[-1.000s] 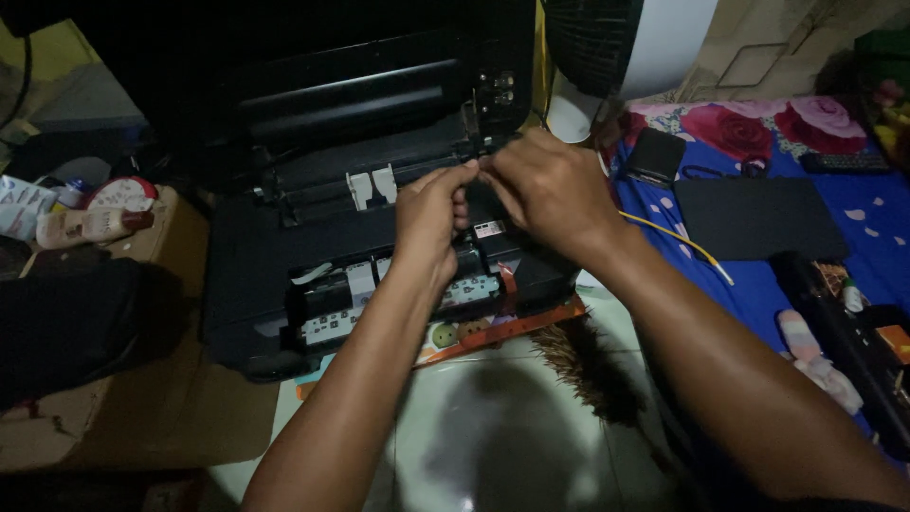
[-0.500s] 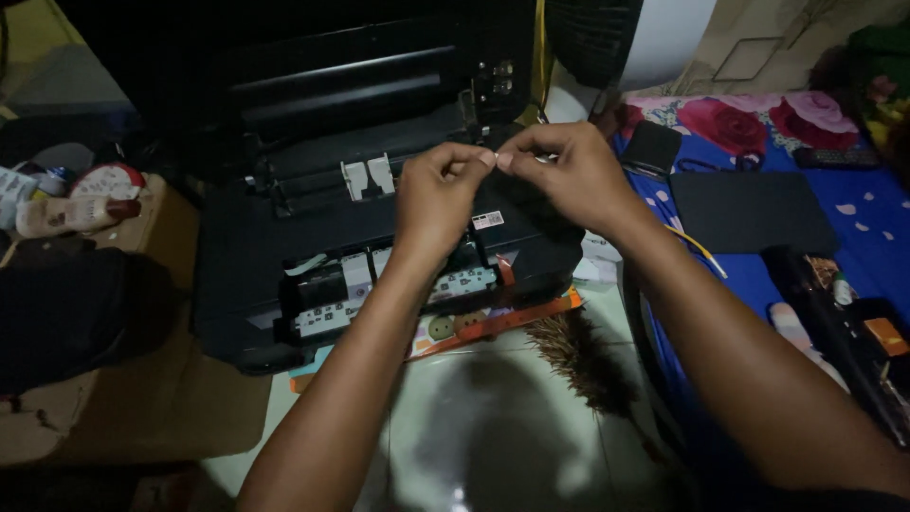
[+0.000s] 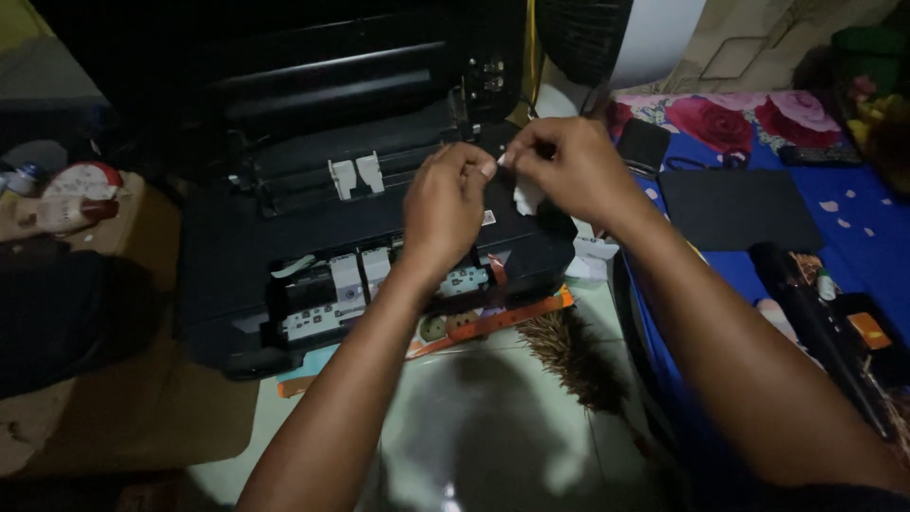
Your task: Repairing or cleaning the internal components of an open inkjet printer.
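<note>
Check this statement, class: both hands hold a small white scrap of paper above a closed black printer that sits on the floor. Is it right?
Not quite. The head view shows the black printer open, its inner parts exposed, not closed. The rest holds: the left hand and right hand pinch the white scrap above it.

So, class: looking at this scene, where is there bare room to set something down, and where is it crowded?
Bare floor tile lies between the two forearms, in front of the printer and left of the brush. The dark pad on the blue cloth is bare too. It is crowded around both hands and along the cloth's near edge.
</note>
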